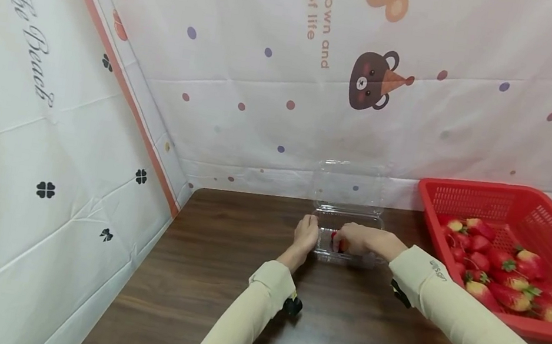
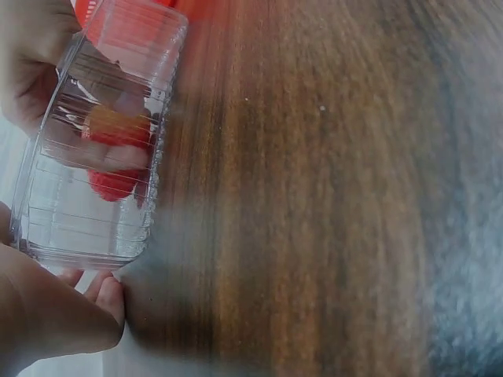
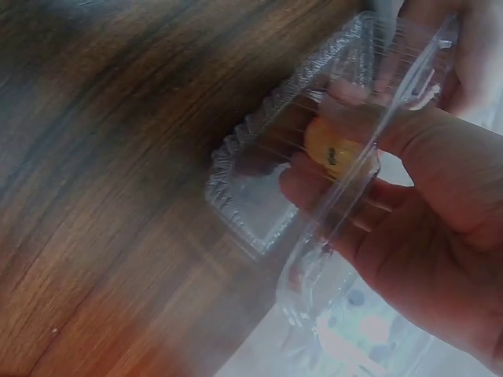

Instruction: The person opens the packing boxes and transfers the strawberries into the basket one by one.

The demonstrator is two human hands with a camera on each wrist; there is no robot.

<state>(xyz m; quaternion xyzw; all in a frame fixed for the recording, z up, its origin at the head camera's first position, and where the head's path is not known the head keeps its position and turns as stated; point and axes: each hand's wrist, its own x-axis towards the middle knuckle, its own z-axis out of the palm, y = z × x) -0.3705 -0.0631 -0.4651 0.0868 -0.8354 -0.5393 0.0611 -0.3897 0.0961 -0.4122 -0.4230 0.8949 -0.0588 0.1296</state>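
Note:
A clear plastic clamshell box (image 1: 324, 242) stands at the table's back edge, with its lid (image 1: 350, 186) raised against the wall cloth. My left hand (image 1: 306, 233) holds the box at its left end; the left wrist view shows the fingers (image 2: 110, 302) against the outside of that end. Inside the box, my right hand (image 1: 356, 238) pinches a red strawberry (image 2: 114, 184) with a yellow-orange end. The right wrist view shows that yellow-orange end (image 3: 326, 145) between thumb and fingers, low in the box. Fingers cover part of the strawberry.
To the right stands a red plastic basket (image 1: 524, 197) with several strawberries (image 1: 507, 272), many yellow at one end. Printed white cloth (image 1: 269, 76) hangs behind and to the left of the dark wooden table (image 1: 216, 282).

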